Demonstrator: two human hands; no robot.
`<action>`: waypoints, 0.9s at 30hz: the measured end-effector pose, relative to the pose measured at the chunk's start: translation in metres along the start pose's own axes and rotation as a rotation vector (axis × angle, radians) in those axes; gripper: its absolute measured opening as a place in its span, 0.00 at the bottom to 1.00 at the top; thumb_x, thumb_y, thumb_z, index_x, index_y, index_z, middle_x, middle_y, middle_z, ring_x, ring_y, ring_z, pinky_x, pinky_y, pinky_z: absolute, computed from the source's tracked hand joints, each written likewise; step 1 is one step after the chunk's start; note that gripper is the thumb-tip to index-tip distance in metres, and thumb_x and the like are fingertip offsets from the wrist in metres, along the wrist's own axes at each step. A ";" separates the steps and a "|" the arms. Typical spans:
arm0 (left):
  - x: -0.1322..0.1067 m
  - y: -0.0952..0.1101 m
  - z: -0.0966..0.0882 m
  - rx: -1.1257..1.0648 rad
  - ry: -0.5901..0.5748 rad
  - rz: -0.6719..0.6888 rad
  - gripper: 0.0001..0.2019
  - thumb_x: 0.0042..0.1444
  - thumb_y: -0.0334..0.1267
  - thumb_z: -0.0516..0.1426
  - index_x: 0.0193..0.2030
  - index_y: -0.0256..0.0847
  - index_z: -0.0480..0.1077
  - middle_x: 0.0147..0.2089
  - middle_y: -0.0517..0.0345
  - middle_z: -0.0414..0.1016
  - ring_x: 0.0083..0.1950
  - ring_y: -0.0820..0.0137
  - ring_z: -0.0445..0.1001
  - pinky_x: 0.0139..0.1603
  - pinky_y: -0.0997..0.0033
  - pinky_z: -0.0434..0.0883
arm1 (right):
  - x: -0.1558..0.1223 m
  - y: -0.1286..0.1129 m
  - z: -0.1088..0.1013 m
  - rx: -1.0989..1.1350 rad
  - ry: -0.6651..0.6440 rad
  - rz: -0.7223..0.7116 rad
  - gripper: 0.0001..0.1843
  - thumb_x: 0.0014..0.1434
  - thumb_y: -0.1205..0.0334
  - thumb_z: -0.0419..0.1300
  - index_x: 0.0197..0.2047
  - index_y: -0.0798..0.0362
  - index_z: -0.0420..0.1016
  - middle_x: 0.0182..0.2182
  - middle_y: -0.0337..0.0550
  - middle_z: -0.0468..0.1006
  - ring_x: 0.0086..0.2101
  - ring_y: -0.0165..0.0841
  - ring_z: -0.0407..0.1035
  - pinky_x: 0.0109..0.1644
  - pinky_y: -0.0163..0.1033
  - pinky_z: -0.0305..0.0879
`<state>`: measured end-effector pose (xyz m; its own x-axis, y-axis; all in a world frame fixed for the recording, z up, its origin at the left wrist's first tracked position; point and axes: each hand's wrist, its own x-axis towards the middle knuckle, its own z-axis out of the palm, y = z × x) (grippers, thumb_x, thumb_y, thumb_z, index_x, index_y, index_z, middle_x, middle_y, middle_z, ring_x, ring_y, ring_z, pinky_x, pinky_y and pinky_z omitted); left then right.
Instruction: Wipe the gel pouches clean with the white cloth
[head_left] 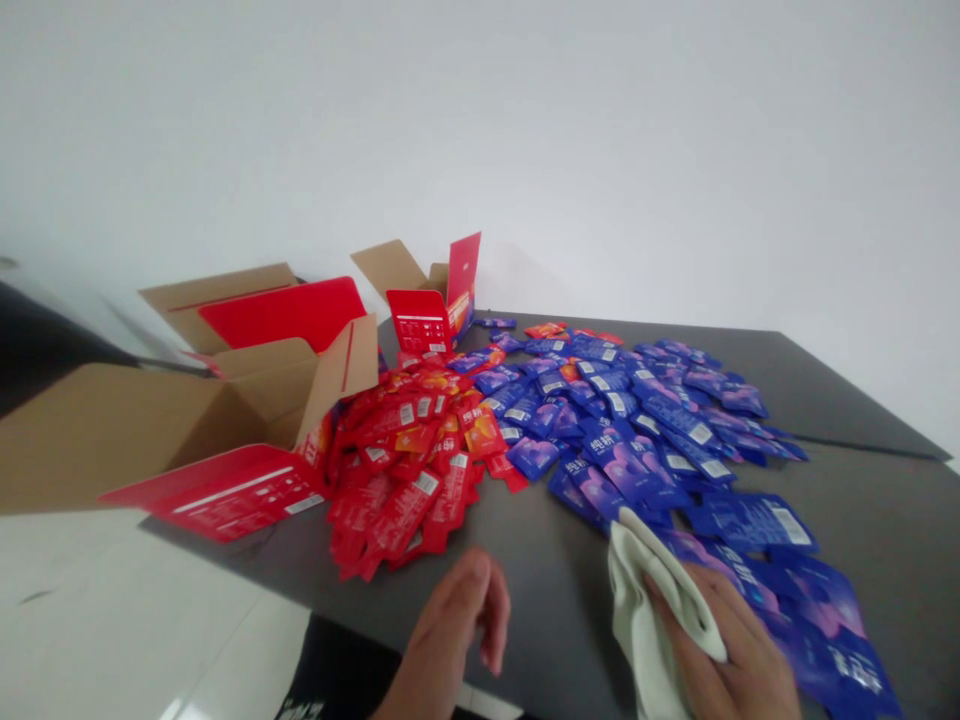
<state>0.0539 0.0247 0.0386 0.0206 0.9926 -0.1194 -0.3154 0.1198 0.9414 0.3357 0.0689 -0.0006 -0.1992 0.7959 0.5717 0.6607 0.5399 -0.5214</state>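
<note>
My right hand (739, 650) grips a folded pale cloth (645, 620) at the near right, over the blue sachets. Loosely bent and holding nothing, my left hand (457, 625) hovers at the table's front edge, with its thumb apart from the fingers. Just beyond it lies a heap of red sachets (405, 495), some with orange prints. A wide spread of blue and purple sachets (615, 440) covers the middle and right, reaching under and beside my right hand. Where the two heaps meet, a few red and orange packs mix with the blue ones.
On the left stands an open red cardboard box (247, 480), flaps spread past the table's edge. Behind it is another open box (285, 305), and a smaller open box (424, 320) sits at the back. The dark grey table (525, 560) backs onto a white wall (600, 150).
</note>
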 end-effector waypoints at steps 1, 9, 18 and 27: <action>-0.010 -0.006 -0.004 0.177 -0.078 0.045 0.28 0.69 0.62 0.50 0.29 0.41 0.67 0.21 0.61 0.64 0.22 0.74 0.62 0.26 0.72 0.61 | 0.001 -0.002 0.000 0.014 -0.003 -0.002 0.14 0.70 0.61 0.57 0.57 0.47 0.76 0.50 0.47 0.79 0.48 0.38 0.77 0.49 0.36 0.74; -0.011 0.044 0.025 1.122 -0.350 0.659 0.16 0.69 0.37 0.52 0.27 0.43 0.59 0.22 0.62 0.67 0.25 0.73 0.65 0.29 0.68 0.56 | 0.011 -0.023 -0.002 0.302 -0.244 -0.001 0.17 0.70 0.60 0.58 0.60 0.48 0.77 0.47 0.48 0.80 0.45 0.37 0.78 0.48 0.36 0.74; 0.084 0.102 0.094 1.525 -0.352 0.489 0.13 0.71 0.42 0.52 0.35 0.44 0.70 0.33 0.60 0.77 0.36 0.68 0.76 0.34 0.69 0.62 | 0.020 -0.044 -0.004 0.394 -0.466 0.191 0.16 0.65 0.66 0.63 0.54 0.43 0.82 0.42 0.42 0.81 0.39 0.33 0.76 0.42 0.34 0.66; 0.258 0.090 0.100 1.756 -0.178 0.318 0.14 0.71 0.45 0.57 0.54 0.38 0.74 0.55 0.48 0.77 0.53 0.62 0.77 0.56 0.53 0.75 | 0.023 -0.052 -0.009 0.383 -0.480 0.190 0.13 0.64 0.66 0.61 0.48 0.44 0.84 0.39 0.39 0.80 0.38 0.31 0.76 0.41 0.31 0.64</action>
<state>0.1255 0.2935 0.1241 0.2957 0.9547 0.0349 0.9454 -0.2977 0.1324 0.3029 0.0569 0.0454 -0.4648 0.8733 0.1461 0.4292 0.3666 -0.8255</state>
